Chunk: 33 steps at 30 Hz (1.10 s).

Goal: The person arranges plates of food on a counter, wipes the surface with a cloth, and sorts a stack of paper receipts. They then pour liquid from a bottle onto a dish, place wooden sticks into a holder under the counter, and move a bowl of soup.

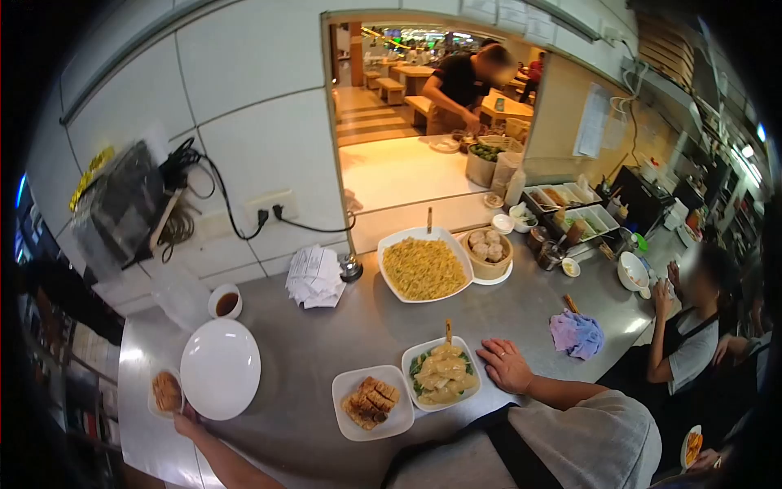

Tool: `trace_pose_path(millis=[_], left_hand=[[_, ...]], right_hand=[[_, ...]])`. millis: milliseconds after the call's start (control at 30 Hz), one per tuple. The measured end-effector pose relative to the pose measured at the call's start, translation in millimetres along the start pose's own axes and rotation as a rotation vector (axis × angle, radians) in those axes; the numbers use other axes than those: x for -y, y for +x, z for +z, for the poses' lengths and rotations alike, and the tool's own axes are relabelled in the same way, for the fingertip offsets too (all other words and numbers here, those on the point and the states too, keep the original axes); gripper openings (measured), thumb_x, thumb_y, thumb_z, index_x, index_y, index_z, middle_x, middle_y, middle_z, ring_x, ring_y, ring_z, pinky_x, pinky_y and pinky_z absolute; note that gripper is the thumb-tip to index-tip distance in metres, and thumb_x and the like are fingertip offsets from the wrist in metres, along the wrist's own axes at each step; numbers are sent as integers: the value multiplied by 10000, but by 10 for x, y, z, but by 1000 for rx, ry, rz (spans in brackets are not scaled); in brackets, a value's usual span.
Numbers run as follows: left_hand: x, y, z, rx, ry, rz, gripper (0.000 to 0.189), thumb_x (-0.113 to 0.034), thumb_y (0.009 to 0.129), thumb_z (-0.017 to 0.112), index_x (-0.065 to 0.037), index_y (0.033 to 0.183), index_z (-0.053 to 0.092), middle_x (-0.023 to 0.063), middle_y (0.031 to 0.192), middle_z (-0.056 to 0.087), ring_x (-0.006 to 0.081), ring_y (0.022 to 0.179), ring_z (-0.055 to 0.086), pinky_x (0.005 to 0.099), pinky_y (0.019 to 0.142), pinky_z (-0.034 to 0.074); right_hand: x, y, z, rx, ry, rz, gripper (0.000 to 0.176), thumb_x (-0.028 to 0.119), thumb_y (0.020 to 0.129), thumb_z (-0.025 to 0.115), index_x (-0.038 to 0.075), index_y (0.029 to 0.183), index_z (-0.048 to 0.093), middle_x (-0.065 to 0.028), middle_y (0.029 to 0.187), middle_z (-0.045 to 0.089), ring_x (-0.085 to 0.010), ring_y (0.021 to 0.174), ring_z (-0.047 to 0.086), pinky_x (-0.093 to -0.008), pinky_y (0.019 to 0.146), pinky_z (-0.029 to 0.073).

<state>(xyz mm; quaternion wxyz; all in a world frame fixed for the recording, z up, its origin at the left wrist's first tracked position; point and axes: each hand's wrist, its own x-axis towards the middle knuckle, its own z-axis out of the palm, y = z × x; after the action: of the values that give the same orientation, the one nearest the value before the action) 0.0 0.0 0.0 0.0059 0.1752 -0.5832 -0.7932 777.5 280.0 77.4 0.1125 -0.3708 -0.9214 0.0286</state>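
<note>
My left hand [186, 422] is at the counter's left end, its fingers at the rim of a small white bowl [167, 393] of browned food. Beside that bowl lies a bare white plate [220, 369]. My right hand [505, 365] rests on the steel counter with its fingers stretched out, holding nothing. Just left of it stands a square white bowl [444, 371] of pale, sauced pieces over greens, with a wooden stick upright at its back. Another square bowl [372, 403] with sliced, browned food touches it.
A large bowl of fried rice [428, 265] and a bamboo steamer of dumplings [487, 248] stand near the serving window. Paper slips [315, 277], a bell [350, 268], a cup of dark sauce [226, 302] and a crumpled cloth [577, 332] lie around. Co-workers [692, 318] stand at right; another person is beyond the window.
</note>
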Motion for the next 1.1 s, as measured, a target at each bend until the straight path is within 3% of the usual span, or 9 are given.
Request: trace_pose_path(millis=[200, 400, 500, 700, 833, 1100], left_hand=[[19, -620, -229, -164, 59, 134, 407, -223, 908, 516, 158, 1052, 522, 222, 856, 644, 266, 671, 670, 303, 583, 602], [52, -1604, -790, -223, -1, 267, 442, -187, 918, 492, 133, 1212, 415, 217, 838, 644, 266, 668, 668, 305, 589, 599], [52, -2290, -1112, -153, 13, 245, 447, -179, 913, 476, 123, 1227, 378, 202, 831, 640, 262, 676, 664, 304, 596, 592], [248, -3299, -1614, -12, 82, 36, 316, -146, 915, 443, 71, 1144, 454, 173, 808, 628, 243, 662, 659, 293, 590, 585], [166, -4032, -1588, 153, 73, 17, 360, -121, 854, 447, 56, 1167, 432, 177, 909, 621, 243, 702, 657, 295, 600, 562], [223, -4312, -1209, 246, 29, -86, 337, -116, 818, 459, 47, 1113, 474, 184, 879, 636, 244, 716, 671, 272, 594, 568]], right_hand=[[-68, -68, -46, -60, 28, -18, 451, 196, 839, 570, 97, 1273, 503, -153, 1333, 459, -328, 1238, 408, -454, 1039, 301], [-109, -97, -19, -101, 34, -35, 438, 215, 848, 565, 95, 1265, 509, -149, 1328, 464, -319, 1237, 406, -450, 1027, 306], [-139, -116, -9, -126, 32, -44, 429, 225, 852, 561, 94, 1258, 513, -146, 1319, 471, -312, 1234, 405, -452, 1022, 306], [-181, -148, 2, -167, 53, -67, 415, 230, 850, 564, 96, 1241, 530, -138, 1298, 485, -303, 1217, 414, -459, 1010, 310], [-248, -185, 40, -175, 89, -101, 410, 228, 853, 563, 102, 1242, 535, -138, 1303, 484, -306, 1221, 415, -465, 1011, 315], [-460, -395, 15, -44, 164, -172, 399, 236, 891, 532, 119, 1272, 525, -127, 1364, 451, -315, 1300, 372, -491, 1061, 284]])
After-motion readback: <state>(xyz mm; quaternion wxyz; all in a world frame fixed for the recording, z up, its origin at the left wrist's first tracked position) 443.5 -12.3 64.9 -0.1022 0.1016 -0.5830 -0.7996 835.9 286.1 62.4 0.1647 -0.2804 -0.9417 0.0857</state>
